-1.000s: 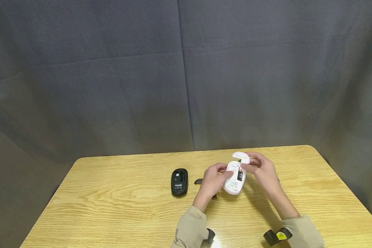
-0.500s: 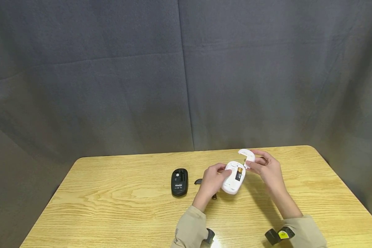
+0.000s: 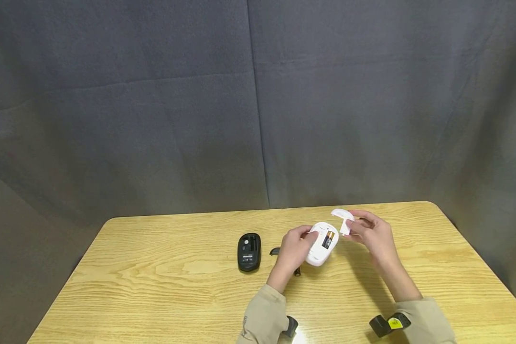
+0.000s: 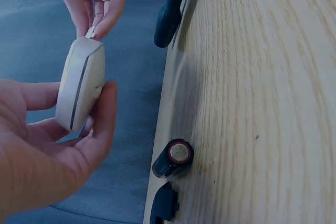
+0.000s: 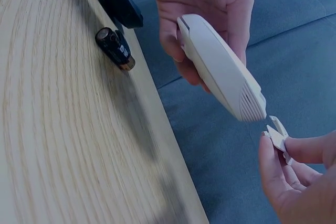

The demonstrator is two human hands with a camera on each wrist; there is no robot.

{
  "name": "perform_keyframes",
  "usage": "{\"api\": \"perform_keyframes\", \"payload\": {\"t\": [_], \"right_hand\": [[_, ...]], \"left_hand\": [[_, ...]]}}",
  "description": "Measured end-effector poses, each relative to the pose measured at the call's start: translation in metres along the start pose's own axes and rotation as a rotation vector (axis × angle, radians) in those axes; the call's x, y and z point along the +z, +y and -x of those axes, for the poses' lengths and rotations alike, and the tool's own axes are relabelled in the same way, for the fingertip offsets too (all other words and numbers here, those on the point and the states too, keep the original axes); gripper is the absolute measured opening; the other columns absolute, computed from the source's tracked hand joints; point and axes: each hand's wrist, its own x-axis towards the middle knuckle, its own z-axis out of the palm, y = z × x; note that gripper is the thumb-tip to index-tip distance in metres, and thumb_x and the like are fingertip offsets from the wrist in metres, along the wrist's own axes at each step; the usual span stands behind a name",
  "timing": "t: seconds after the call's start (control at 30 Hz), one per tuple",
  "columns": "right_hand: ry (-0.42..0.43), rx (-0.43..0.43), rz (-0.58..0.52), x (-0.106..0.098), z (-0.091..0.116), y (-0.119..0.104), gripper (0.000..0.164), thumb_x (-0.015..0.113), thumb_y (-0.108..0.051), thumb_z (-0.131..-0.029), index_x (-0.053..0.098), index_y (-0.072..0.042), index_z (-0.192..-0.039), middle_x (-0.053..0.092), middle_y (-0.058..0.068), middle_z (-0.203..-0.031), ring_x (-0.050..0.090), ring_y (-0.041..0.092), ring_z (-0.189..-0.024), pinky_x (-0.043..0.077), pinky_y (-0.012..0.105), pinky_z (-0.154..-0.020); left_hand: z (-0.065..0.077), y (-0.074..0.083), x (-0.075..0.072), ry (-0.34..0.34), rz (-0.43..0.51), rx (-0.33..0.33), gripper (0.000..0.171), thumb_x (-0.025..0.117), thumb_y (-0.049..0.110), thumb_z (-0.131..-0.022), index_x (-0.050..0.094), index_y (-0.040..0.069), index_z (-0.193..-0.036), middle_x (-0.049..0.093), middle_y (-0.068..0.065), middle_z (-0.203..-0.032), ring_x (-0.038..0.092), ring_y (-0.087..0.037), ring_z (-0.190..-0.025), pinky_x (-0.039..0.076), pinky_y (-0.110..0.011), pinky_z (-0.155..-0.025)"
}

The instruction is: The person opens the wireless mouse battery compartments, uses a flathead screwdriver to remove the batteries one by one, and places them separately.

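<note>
The right grip [image 3: 371,235] pinches a small white lid [image 3: 343,213] between its thumb and fingers. A second ago the lid sat right up at the top end of the white mouse [image 3: 319,246]; now it is off to the side, with a little gap between the two. The left grip [image 3: 294,247] holds the white mouse, thumb on its belly and fingers behind. The mouse is up in the air over the surface [image 3: 176,291], belly toward the head, and has tipped a bit more. Its battery slot [image 3: 328,240] is open, and something black with a copper end lies inside. So it looks like the lid part of the work is done for the white mouse, and the slot can be reached. Near the left grip are a small black piece [image 3: 275,251] and a loose battery [image 4: 179,153]; I cannot tell if there is more than one. Farther left, the black mouse [image 3: 249,253] has stayed put, with its own slot uncovered. A screwdriver [image 4: 169,17] with a green handle lies on the right side.
</note>
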Motion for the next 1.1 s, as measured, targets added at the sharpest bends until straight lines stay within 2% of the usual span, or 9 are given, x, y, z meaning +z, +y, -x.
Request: {"api": "perform_keyframes", "payload": {"t": [0.23, 0.47, 0.57, 0.8, 0.93, 1.1], "right_hand": [[-0.017, 0.004, 0.031, -0.004, -0.003, 0.003, 0.041, 0.064, 0.005, -0.098, 0.050, 0.021, -0.133, 0.066, -0.004, -0.083, 0.067, 0.008, -0.075, 0.061, 0.029, -0.076], [-0.049, -0.007, 0.145, -0.008, -0.005, 0.009, 0.042, 0.065, 0.005, -0.097, 0.051, 0.021, -0.133, 0.064, -0.002, -0.082, 0.065, 0.006, -0.073, 0.061, 0.028, -0.072], [-0.081, -0.008, 0.221, -0.011, -0.005, 0.011, 0.039, 0.066, 0.006, -0.096, 0.054, 0.022, -0.129, 0.067, 0.003, -0.084, 0.066, 0.007, -0.071, 0.062, 0.029, -0.070], [-0.176, 0.007, 0.439, -0.019, -0.006, 0.013, 0.032, 0.066, 0.004, -0.095, 0.060, 0.022, -0.121, 0.070, 0.023, -0.100, 0.068, 0.015, -0.075, 0.062, 0.033, -0.069], [-0.195, 0.002, 0.519, -0.020, -0.007, 0.016, 0.029, 0.069, 0.008, -0.091, 0.062, 0.021, -0.116, 0.070, 0.023, -0.095, 0.068, 0.017, -0.071, 0.061, 0.033, -0.064], [-0.179, -0.018, 0.655, -0.019, -0.006, 0.020, 0.021, 0.072, 0.012, -0.086, 0.067, 0.019, -0.105, 0.069, 0.020, -0.088, 0.065, 0.016, -0.067, 0.059, 0.028, -0.059]], "left_hand": [[0.000, 0.000, 0.000, 0.003, -0.005, 0.013, 0.032, 0.064, 0.020, -0.098, 0.074, -0.002, -0.120, 0.065, -0.004, -0.092, 0.053, -0.009, -0.082, 0.047, -0.026, -0.075], [0.000, 0.000, 0.000, -0.003, 0.020, 0.013, 0.032, 0.065, 0.021, -0.098, 0.073, 0.000, -0.120, 0.066, -0.006, -0.095, 0.054, -0.009, -0.082, 0.047, -0.025, -0.072], [0.000, 0.000, 0.000, 0.004, 0.041, 0.012, 0.031, 0.066, 0.022, -0.098, 0.073, 0.001, -0.120, 0.066, -0.006, -0.095, 0.055, -0.010, -0.082, 0.047, -0.024, -0.070], [0.001, 0.001, -0.001, 0.025, 0.063, 0.023, 0.030, 0.067, 0.023, -0.098, 0.074, 0.002, -0.117, 0.064, -0.004, -0.093, 0.053, -0.010, -0.080, 0.045, -0.024, -0.069], [0.001, 0.001, -0.001, 0.032, 0.071, 0.028, 0.028, 0.067, 0.023, -0.098, 0.074, 0.003, -0.116, 0.064, -0.003, -0.094, 0.052, -0.010, -0.081, 0.044, -0.024, -0.070], [0.002, 0.001, -0.001, 0.037, 0.073, 0.013, 0.026, 0.068, 0.023, -0.098, 0.075, 0.004, -0.115, 0.064, -0.002, -0.096, 0.051, -0.009, -0.084, 0.044, -0.025, -0.073]]}}
